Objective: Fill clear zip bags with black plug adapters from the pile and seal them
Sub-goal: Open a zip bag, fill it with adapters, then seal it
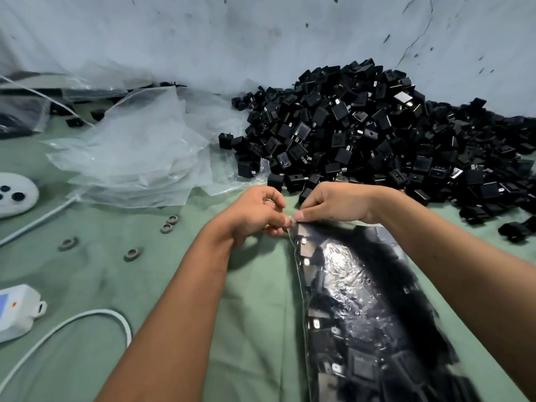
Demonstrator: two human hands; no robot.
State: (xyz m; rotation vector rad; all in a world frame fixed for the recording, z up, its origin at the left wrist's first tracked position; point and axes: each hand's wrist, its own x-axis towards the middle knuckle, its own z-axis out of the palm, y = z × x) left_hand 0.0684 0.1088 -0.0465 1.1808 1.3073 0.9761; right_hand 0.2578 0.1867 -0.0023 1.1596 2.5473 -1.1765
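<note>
While both hands meet at its top corner, the filled zip bag (pixel 362 300) lies on the green cloth (pixel 246 314), packed with black plug adapters. Left hand (pixel 255 213) pinches that corner between curled fingers and thumb; right hand (pixel 333 203) pinches the seal strip just beside it, thumb tip touching the left fingertips. Beyond the bag's top edge rises the pile of adapters (pixel 377 134), its nearest pieces just behind the knuckles. Left of the bag and farther back lies a stack of empty clear bags (pixel 130 158); 4 grey rings (pixel 132 254) sit on the cloth, well left of the bag
</note>
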